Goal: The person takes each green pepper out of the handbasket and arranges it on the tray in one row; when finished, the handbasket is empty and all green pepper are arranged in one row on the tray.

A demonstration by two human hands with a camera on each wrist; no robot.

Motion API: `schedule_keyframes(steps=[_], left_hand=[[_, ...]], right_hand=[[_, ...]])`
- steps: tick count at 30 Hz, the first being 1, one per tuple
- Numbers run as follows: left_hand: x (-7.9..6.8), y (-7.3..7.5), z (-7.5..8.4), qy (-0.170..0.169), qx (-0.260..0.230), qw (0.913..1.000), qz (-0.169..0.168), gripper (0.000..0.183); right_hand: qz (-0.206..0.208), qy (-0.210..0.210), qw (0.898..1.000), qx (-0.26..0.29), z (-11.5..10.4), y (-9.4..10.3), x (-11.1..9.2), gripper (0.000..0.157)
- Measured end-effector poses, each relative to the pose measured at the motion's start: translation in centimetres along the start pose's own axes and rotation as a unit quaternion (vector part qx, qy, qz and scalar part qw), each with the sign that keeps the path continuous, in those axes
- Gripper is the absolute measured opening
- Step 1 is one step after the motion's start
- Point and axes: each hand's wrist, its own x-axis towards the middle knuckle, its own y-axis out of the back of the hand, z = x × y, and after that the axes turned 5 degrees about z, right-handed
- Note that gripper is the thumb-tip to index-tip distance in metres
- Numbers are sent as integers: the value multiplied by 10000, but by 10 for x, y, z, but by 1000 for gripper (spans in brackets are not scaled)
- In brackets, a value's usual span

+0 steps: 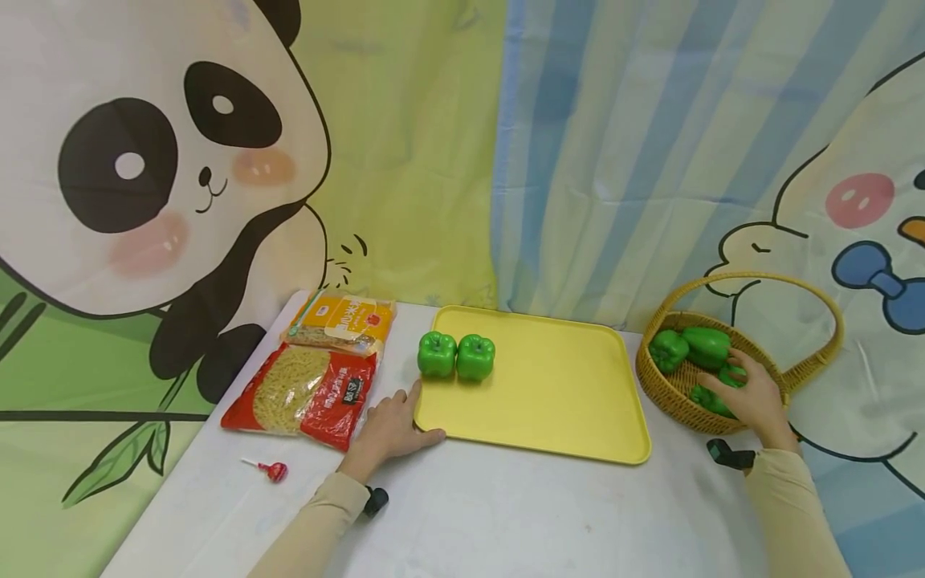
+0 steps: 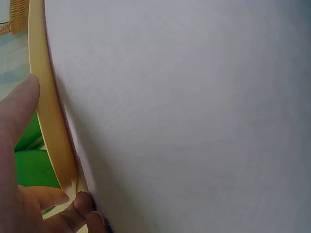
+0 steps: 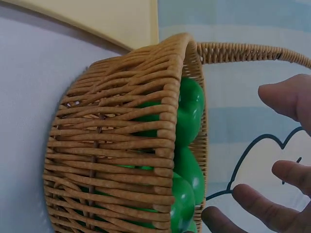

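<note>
My left hand [image 1: 390, 425] rests at the near left corner of a yellow tray [image 1: 542, 393]. In the left wrist view its thumb [image 2: 24, 102] touches the tray's rim and the other fingers are by the corner. Two green bell peppers [image 1: 475, 358] stand side by side at the tray's left side. On the right, my right hand [image 1: 759, 401] is over a wicker basket [image 1: 661, 393] holding several green peppers [image 1: 706, 347]. Its fingers are spread above the basket opening in the right wrist view, gripping no pepper [image 3: 189, 109].
Left of the tray lie a red bag of pasta [image 1: 303, 393] and an orange food packet [image 1: 343, 321]. Nearer sits a red lollipop [image 1: 276, 471]. The basket's tall handle [image 1: 751, 277] arches over its opening. Printed curtains [image 1: 412, 160] hang behind the white table [image 1: 520, 514].
</note>
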Motion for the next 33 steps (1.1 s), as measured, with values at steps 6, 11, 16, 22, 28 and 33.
schedule_keyframes(steps=[6,11,16,22,28,33], left_hand=[[0,-3,-1,-19,43,10000,-16,114],[0,-4,-3,-5,82,10000,-18,115],[1,-3,-4,14,118,9999,16,114],[1,-3,-4,37,96,9999,45,113],[1,-1,-2,83,56,9999,13,113],[1,-2,-1,62,48,10000,3,113]], right_hand=[[-113,3,9995,-279,9,-4,3,97],[-183,46,9990,-398,12,-9,4,98],[-212,79,9990,-390,10,-10,7,97],[-439,100,9984,-327,6,-12,11,91],[-556,16,9982,-216,-1,-18,17,87],[-658,-67,9977,-140,0,-23,22,87]])
